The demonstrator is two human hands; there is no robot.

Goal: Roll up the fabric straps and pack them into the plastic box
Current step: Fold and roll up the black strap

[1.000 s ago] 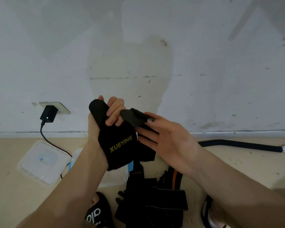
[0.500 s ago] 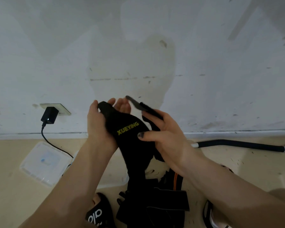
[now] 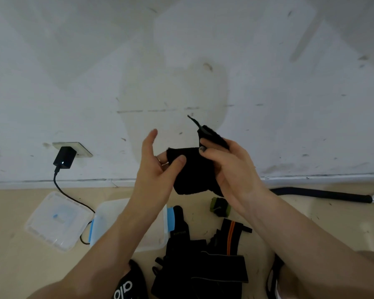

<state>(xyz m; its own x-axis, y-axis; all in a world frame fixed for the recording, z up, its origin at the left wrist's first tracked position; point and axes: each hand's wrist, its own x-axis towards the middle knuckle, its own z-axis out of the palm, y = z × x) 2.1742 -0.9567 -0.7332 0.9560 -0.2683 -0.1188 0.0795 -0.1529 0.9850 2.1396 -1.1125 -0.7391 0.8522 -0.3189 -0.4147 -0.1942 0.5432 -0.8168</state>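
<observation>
I hold a black strap [image 3: 191, 169] up in front of the wall, above the box [image 3: 129, 225]. My right hand [image 3: 231, 169] grips its right side, thumb on top, and one end sticks up past my fingers. My left hand [image 3: 158, 167] is half open, thumb and fingertips pinching the strap's left edge, index finger raised free. The clear box sits on the floor under my left forearm, its lid [image 3: 56, 221] lying just left of it. More straps [image 3: 203, 262] lie in a pile right of the box, and a small green roll [image 3: 220, 207] beyond them.
</observation>
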